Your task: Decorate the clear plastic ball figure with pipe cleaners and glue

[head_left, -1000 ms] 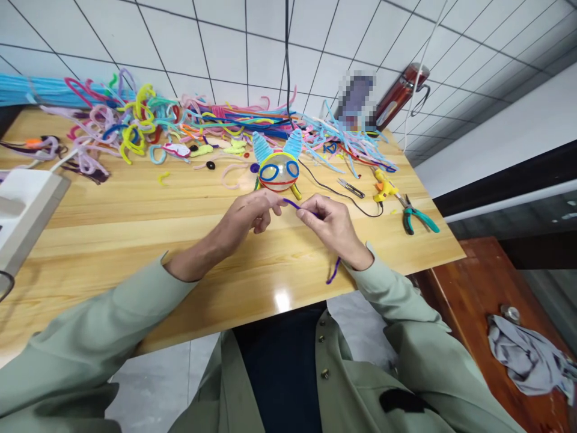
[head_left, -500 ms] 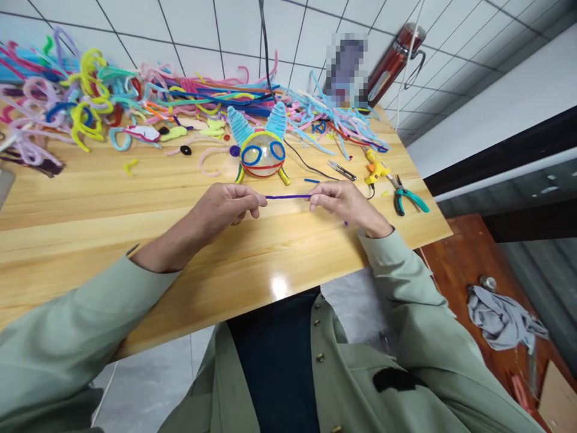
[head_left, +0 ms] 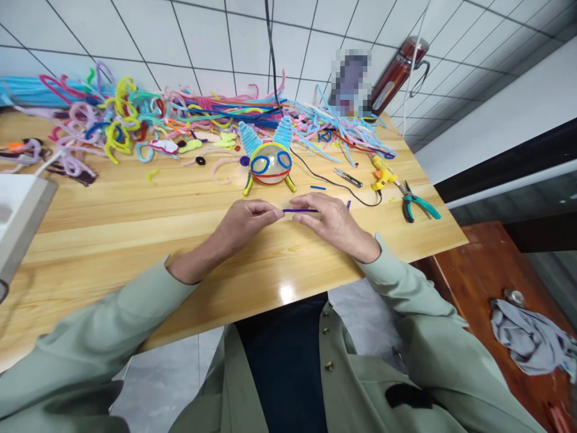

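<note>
Above the wooden table, a short purple pipe cleaner (head_left: 300, 210) lies level between my hands. My left hand (head_left: 246, 224) pinches its left end between thumb and fingertips. Around its right part is my right hand (head_left: 336, 222), thumb and forefinger apart, with the strip running between them; its right end is hidden by the hand. Just beyond stands a clear round figure (head_left: 270, 163) with light-blue ears, blue ring eyes, a yellow band, a red line and yellow-green legs. A small purple coil (head_left: 244, 161) sits at its left. Another purple scrap (head_left: 348, 205) shows beyond my right hand.
Many coloured pipe cleaners (head_left: 216, 111) are heaped along the wall. To the right lie thread snips (head_left: 348, 177), a yellow glue gun (head_left: 382, 173) with its cord, and green-handled pliers (head_left: 419, 204). A red flask (head_left: 399, 75) stands at the back. A white box (head_left: 22, 210) is at left.
My right hand has loosened its pinch on the pipe cleaner's right end and moved inward over it, thumb and forefinger parting. My left hand still pinches the other end. The view has shifted slightly.
</note>
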Demonstrator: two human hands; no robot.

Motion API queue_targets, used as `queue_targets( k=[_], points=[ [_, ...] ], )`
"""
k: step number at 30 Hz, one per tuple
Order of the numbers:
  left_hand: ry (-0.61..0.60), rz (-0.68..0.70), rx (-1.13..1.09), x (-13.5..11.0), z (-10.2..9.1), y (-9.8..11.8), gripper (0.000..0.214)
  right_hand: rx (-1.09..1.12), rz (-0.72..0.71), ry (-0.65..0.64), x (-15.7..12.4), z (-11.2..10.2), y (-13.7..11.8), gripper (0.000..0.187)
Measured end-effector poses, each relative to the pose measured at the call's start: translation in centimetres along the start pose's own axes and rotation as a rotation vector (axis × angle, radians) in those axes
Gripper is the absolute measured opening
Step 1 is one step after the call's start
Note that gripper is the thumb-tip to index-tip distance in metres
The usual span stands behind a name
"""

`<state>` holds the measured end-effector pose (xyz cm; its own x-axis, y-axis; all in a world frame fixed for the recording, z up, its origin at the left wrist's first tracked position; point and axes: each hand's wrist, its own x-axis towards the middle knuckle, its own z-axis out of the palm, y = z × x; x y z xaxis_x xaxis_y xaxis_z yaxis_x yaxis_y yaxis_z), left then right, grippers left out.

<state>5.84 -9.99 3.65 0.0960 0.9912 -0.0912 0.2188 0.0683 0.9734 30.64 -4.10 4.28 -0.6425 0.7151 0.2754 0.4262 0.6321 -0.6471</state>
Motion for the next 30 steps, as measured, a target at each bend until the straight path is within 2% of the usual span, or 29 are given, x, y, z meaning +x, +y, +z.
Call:
queue_targets(
  k=[3,10,15,19,25,30],
  points=[
    [-0.014,0.007,0.016,0.1,-0.2,-0.3,0.033,0.000,-0.030,-0.006,1.1,1.4,-0.7,0.014],
    [-0.035,-0.016,0.048,0.9,-1.0,-1.2,0.023,-0.059,-0.080,-0.083,2.9,1.3,-0.4,0.009],
    [0.067,0.012,0.153,0.9,-0.8,-1.2,0.013,0.004,-0.048,-0.085,3.2,1.7,0.1,0.010],
    [0.133,0.123,0.262,0.7,-0.7,-1.2,0.006,0.068,-0.020,-0.069,3.3,2.1,0.6,0.012],
    [0.117,0.190,0.357,0.4,-0.6,-1.6,0.006,0.055,-0.051,-0.065,3.0,3.0,1.1,0.010],
    [0.094,0.175,0.305,0.3,-0.5,-1.4,0.011,0.084,-0.113,-0.011,2.8,3.7,1.2,0.011]
  ],
)
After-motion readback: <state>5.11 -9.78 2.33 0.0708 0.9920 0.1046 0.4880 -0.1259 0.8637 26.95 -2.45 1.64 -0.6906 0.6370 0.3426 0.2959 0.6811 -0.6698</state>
